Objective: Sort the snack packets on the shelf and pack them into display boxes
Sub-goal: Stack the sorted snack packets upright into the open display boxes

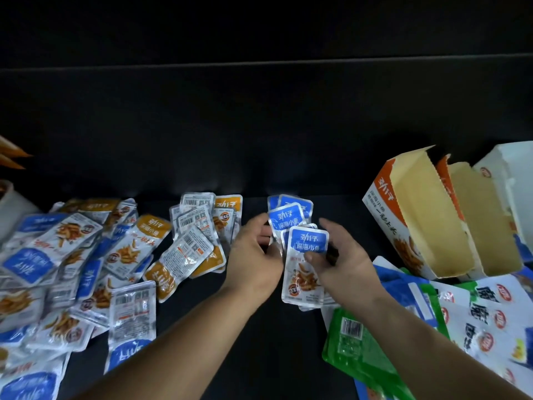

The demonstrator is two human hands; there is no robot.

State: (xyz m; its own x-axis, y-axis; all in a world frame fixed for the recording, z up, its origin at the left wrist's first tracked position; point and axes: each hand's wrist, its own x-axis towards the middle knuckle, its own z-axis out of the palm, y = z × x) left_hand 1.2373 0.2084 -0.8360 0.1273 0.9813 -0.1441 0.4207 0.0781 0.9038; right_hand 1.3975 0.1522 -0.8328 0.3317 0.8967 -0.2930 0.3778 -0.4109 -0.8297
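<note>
Head view: the left grip [253, 255] and right grip [340, 264] meet just off centre toward 5 o'clock, both closed on a fan of blue packets [307, 243] over the shelf [277, 356]. The packets are probably held face-up and overlapping so that one flavour can be squared into a stack before boxing; the left grip curls round the rear packets; the right grip pinches the front one under its thumb. Each packet is a silvery pouch with a blue top band, white characters and a snack picture lower down. The open box [418, 226] waits at 3 o'clock, its mouth toward the hands, seemingly empty; the unsorted pile [86, 255], blue and orange mixed, lies at 8 o'clock; green bags [354, 350] lie at 5 o'clock.
</note>
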